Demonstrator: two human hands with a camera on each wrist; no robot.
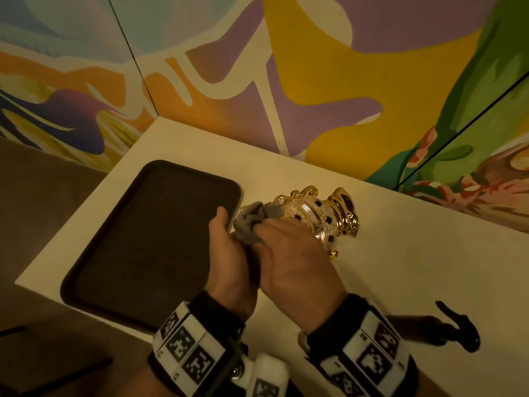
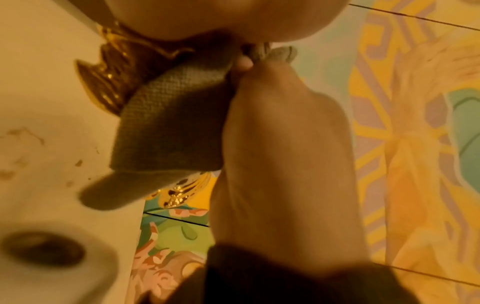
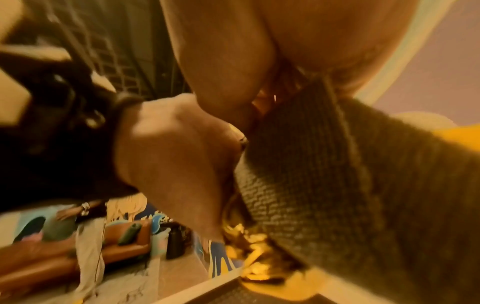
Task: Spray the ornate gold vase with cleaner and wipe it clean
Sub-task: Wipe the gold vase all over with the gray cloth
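I saw a cream worktop [image 1: 400, 253] set against a mural wall [image 1: 329, 81] of purple, yellow and green, a brown floor [image 1: 43, 196] at left, an orange sofa [image 3: 124, 242] behind, under dim warm light

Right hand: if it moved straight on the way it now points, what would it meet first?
The right hand already holds the grey cloth against the gold vase, so it would probably press into the vase first.
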